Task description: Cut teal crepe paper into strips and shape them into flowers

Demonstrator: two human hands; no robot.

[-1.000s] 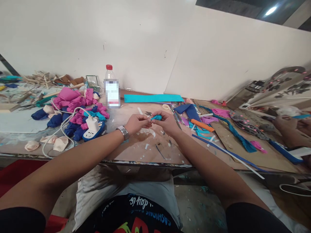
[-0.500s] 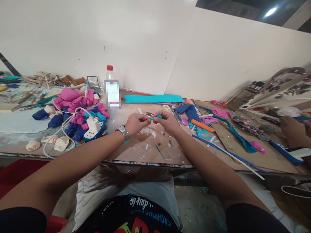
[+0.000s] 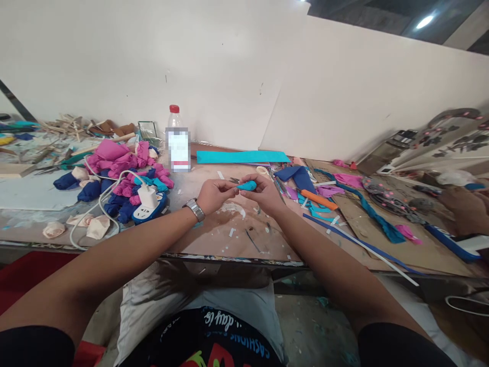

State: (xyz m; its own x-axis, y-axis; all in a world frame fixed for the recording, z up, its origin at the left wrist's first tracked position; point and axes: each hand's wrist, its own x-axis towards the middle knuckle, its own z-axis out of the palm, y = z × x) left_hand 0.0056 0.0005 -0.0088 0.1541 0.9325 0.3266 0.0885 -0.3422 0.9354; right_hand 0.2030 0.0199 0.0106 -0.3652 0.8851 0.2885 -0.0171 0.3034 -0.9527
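Observation:
Over the middle of the table, a small rolled turquoise crepe paper piece [image 3: 247, 186] is pinched between my two hands. My right hand [image 3: 267, 192] has thumb and fingers closed around its wider end. At the narrow left tip, the thumb and fingers of my left hand [image 3: 214, 195] are pressed together. A wristwatch [image 3: 195, 209] is on my left wrist. Just behind the hands lie what look like scissors [image 3: 234, 180], partly hidden. Farther back, a flat turquoise strip [image 3: 242, 157] lies along the wall.
A heap of pink and navy crumpled pieces [image 3: 110, 163] lies at left beside a power strip [image 3: 150, 209] and a red-capped bottle [image 3: 175, 137]. On the right are an orange-handled cutter [image 3: 319, 199], blue scraps, cardboard [image 3: 369, 224] and a co-worker's hand [image 3: 462, 209].
The turquoise piece has turned in the fingers, and more of its wide end shows above my right thumb. Both hands stay in nearly the same place.

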